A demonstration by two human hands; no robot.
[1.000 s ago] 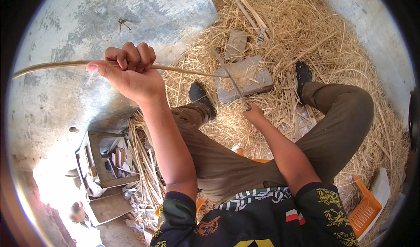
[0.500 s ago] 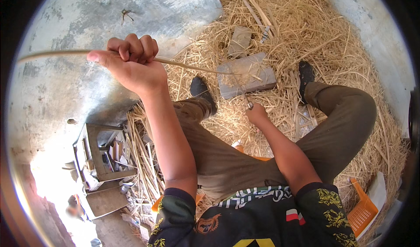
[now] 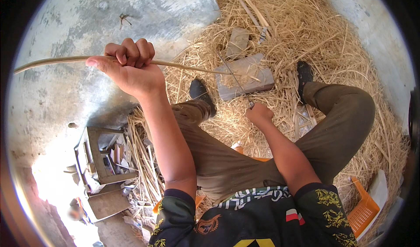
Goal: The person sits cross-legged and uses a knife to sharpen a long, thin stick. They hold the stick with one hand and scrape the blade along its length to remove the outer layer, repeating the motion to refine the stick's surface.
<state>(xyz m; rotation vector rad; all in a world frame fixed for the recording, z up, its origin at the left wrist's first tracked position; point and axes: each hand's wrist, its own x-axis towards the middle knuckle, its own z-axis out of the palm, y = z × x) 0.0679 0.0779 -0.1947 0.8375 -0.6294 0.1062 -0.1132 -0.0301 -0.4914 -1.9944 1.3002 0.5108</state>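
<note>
My left hand (image 3: 138,67) is raised at the left, its fingers wrapped round a long thin cane-like stick (image 3: 188,67). The stick bends down at its left end, and its right end reaches over a grey block (image 3: 256,84) on the floor. Lower down, between my knees, my right hand (image 3: 260,114) grips the handle of a thin-bladed knife (image 3: 239,86). Its narrow blade points up and left, crossing the stick near its right end above the block. Whether blade and stick touch, I cannot tell.
Straw-like shavings (image 3: 297,24) cover the floor around my feet. A flat slab (image 3: 238,42) lies beyond the block. At the left are a wooden frame (image 3: 94,155) with clutter and a bundle of sticks (image 3: 142,153). An orange plastic piece (image 3: 365,210) is at lower right.
The knife blade, blurred before, now shows clearly and extends up-left past the stick. The stick's left end has dropped slightly. Both hands are in nearly the same place.
</note>
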